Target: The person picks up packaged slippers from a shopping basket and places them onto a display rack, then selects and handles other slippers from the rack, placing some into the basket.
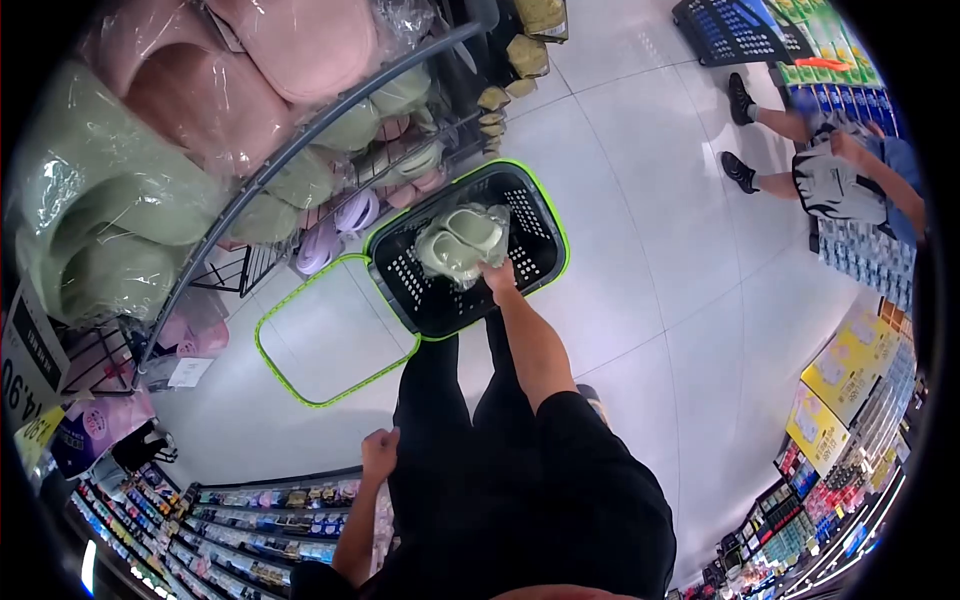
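My right hand (pixel 498 277) is closed on the near edge of a clear plastic bag holding a pair of pale green slippers (pixel 462 243). The slippers are inside a black shopping basket (pixel 425 317) with a bright green rim, which stands on the floor in front of my feet. Its green handle (pixel 262 335) lies folded out to the left. My left hand (pixel 380 453) hangs by my left thigh, fingers curled in, with nothing visible in it.
At the left, a rack with a dark metal rail (pixel 310 130) holds bagged pink slippers (pixel 300 50) and more green ones. On the right stands another person (pixel 850 180) with a patterned bag, near a dark blue basket (pixel 740 35). Stocked shelves (pixel 270 520) line the lower left.
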Motion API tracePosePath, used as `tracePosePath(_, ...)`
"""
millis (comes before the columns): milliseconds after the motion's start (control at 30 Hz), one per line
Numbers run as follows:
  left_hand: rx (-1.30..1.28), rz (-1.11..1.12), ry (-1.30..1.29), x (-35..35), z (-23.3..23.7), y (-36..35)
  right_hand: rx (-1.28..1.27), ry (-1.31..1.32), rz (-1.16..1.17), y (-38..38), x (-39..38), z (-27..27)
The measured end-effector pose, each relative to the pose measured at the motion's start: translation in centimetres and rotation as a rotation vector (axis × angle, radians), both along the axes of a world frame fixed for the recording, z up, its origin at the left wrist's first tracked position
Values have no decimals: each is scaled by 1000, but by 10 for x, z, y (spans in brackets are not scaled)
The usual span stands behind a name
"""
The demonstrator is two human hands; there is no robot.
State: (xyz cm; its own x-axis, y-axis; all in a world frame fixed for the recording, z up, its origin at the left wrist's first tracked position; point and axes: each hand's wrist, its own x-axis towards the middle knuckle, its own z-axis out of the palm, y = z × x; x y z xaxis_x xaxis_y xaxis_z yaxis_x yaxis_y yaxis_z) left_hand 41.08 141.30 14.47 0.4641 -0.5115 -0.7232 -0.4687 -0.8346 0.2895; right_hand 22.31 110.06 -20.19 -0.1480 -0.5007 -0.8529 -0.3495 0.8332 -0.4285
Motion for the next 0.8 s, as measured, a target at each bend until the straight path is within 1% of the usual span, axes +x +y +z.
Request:
tracePosePath(33, 68, -108, 168, 9, -4, -10, 0, 68, 53, -5, -3, 32)
tracePosePath(67, 61, -109, 170, 14, -7, -24, -6, 138, 104, -7, -7, 55)
tracePosePath(133, -105, 14, 225, 25, 2, -62, -4, 147, 153, 5, -25, 48)
tracePosePath(167, -227, -8, 184, 29, 8, -88, -5, 184, 155, 7, -29, 61)
tracePosePath(200, -354, -26, 144, 32, 18, -117, -45, 188, 136, 13, -36, 63)
tracePosePath(267, -502, -14, 196, 38, 52, -173, -134, 119, 80, 21, -51, 63)
tracePosePath(300, -548, -19, 195, 40, 77, -199, -127, 122, 86, 14, -55, 89)
tracePosePath(333, -655, -54, 223, 39, 107, -223, -165, 136, 101, 6, -59, 104)
tracePosePath(367, -769, -90, 246, 38, 141, -246, -250, 149, 168, -9, -59, 147)
tracePosePath(400, -832, -88, 237, 39, 180, -266, -352, 75, 144, -23, -58, 191)
tracePosePath(433, -915, -175, 201, 41, 221, -280, -497, 42, 168, -43, -53, 233)
tracePosePath(467, -989, -262, 158, 45, 261, -289, -635, 6, 192, -59, -47, 274)
tracePosePath(533, -1130, -330, 117, 59, 329, -298, -936, -26, 177, -106, -30, 366)
tracePosePath(600, -1370, -429, -54, 74, 387, -304, -1366, -60, 126, -151, -8, 471)
tracePosePath(667, -1518, -377, -198, 96, 433, -307, -1700, -88, 49, -171, 18, 592)
tracePosePath(700, -1592, -414, -259, 102, 461, -309, -1974, -117, 42, -178, 29, 643)
tracePosePath(733, -1696, -458, -332, 111, 491, -322, -2164, -164, 75, -180, 42, 692)
tracePosePath(767, -1729, -488, -436, 121, 515, -333, -2350, -211, 123, -179, 53, 736)
tracePosePath(800, -1753, -514, -547, 131, 536, -343, -2480, -188, 180, -180, 64, 772)
